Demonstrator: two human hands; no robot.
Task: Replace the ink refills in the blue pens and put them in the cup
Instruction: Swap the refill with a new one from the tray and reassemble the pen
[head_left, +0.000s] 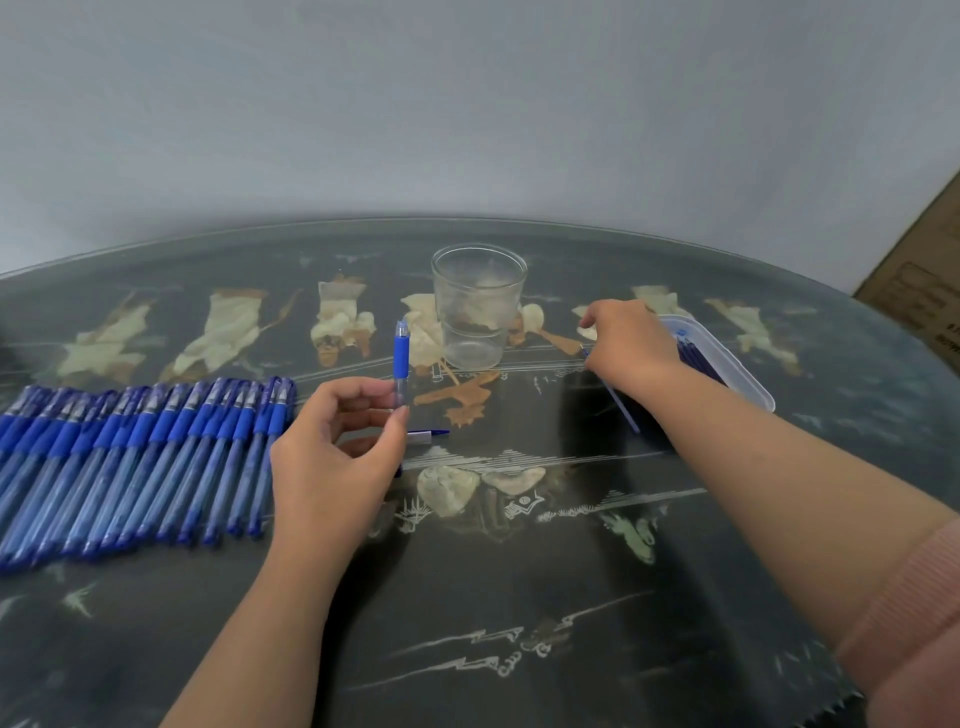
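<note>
Blue pen (400, 358): upright, pinched between thumb and fingers of the left hand (332, 457), near centre.
Refill (622, 408): thin, blue, gripped by the curled right hand (626, 348) at the plastic tray (743, 374), right.
Cup (478, 291): clear, far centre.
Pen row (130, 457): left.
Loose pen piece (427, 435): on the table (519, 597).

My left hand (343, 447) pinches a pen (400, 358) upright between thumb and fingertips. My right hand (626, 345), arm stretched forward, grips a refill (621, 408).
</note>
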